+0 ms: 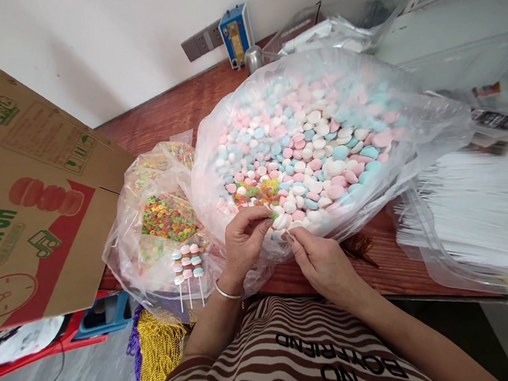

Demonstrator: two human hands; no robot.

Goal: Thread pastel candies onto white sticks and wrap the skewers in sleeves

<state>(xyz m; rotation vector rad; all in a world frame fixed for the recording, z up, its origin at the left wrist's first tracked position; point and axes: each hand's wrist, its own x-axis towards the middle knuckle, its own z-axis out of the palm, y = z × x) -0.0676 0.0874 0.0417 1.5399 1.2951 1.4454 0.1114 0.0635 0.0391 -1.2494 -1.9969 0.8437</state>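
Observation:
Over the near edge of a big clear bag (210, 128) of pink, white and blue candies (319, 164), my two hands work close together. My left hand (244, 240), with a bangle at the wrist, pinches a small green gummy ring (274, 216) between thumb and fingertips. Opposite it, my right hand (324, 262) is closed in a pinch on what looks like a thin white stick (288, 234), mostly hidden by the fingers. A pile of coloured gummy rings (258, 193) lies on the candies just beyond my left hand.
Three finished candy skewers (187, 268) lie left of my hands, on a bag of gummy rings (169, 215). A cardboard box (30, 197) stands at left. Many white sticks (480, 207) lie in plastic at right. A blue device (236, 36) stands by the wall.

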